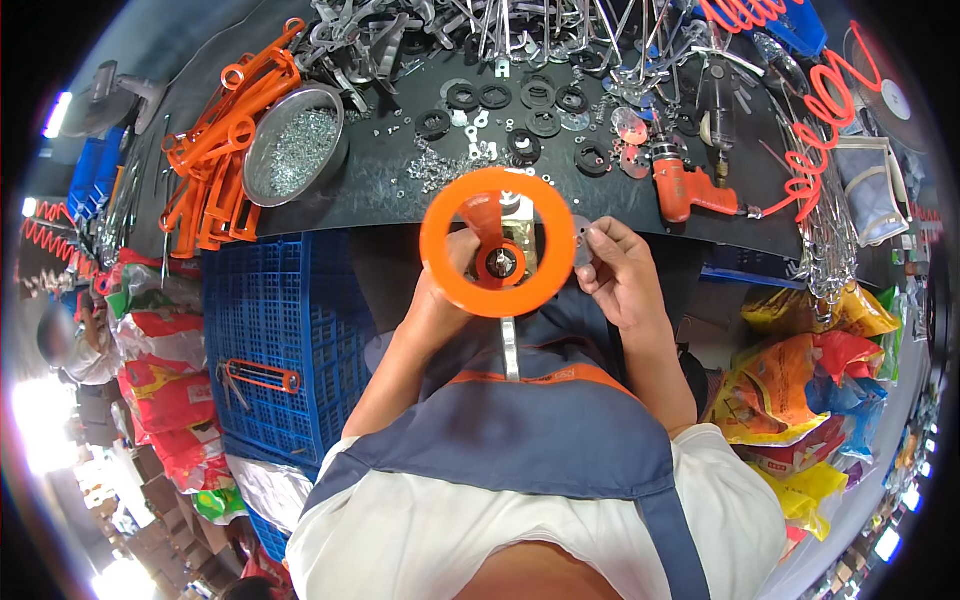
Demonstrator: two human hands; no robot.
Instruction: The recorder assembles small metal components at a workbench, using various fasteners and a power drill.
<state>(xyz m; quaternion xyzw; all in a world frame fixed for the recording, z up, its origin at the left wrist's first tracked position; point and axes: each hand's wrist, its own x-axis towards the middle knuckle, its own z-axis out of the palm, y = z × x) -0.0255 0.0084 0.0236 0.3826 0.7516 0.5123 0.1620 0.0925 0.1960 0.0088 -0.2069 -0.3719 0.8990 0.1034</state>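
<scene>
An orange part with a large round ring [440, 205] on top stands upright in front of my chest. Within the ring opening, a smaller orange ring [483, 268] and a brassy metal piece [524, 245] show lower down. My left hand [452, 270] grips the orange part's body from the left; its fingers are partly hidden behind the ring. Just right of the ring, my right hand [622, 268] pinches a small grey metal plate [583, 240] between thumb and fingers. Beyond the ring, loose nuts and small metal bits [435, 170] lie scattered on the dark bench.
A metal bowl of small fasteners [300, 150] sits beside stacked orange frames [215, 170] at left. Black discs [538, 92] and metal levers lie farther back. An orange-and-black power tool [690, 190] with a coiled red hose [835, 110] rests right. A blue crate [270, 340] stands left.
</scene>
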